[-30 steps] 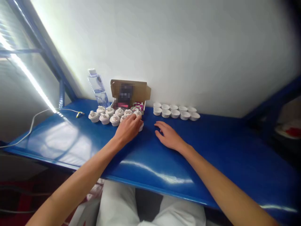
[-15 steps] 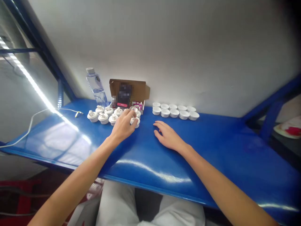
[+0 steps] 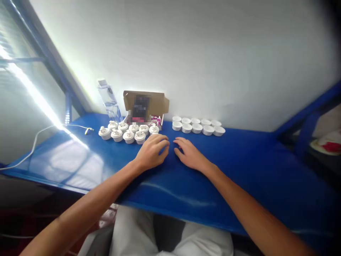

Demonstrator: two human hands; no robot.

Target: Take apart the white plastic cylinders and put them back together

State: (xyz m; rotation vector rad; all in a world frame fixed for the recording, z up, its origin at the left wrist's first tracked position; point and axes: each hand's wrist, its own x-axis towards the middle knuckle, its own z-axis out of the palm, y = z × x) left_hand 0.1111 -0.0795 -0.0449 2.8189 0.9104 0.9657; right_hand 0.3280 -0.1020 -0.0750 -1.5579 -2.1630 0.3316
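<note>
My left hand (image 3: 153,152) is just in front of the right end of a group of white lidded cups (image 3: 128,137). Its fingers curve, with a gap to the thumb and nothing visible in them. Small white pieces stick up from the lids of these cups, too small to make out. Part of the group's near right end is hidden behind this hand. My right hand (image 3: 190,153) rests on the blue table (image 3: 239,170), fingers spread and holding nothing. Beyond it stand two rows of small white open cups (image 3: 197,128).
Behind the lidded cups is an open cardboard box (image 3: 157,101) with small pink-and-white packs and a blurred-out dark object. A clear water bottle (image 3: 110,103) stands beside it. A white cable (image 3: 39,133) runs across the left side. Blue frame bars (image 3: 306,115) rise at both ends.
My left hand has moved right and toward me, away from above the lidded cups, uncovering several of them. My right hand has stayed in place.
</note>
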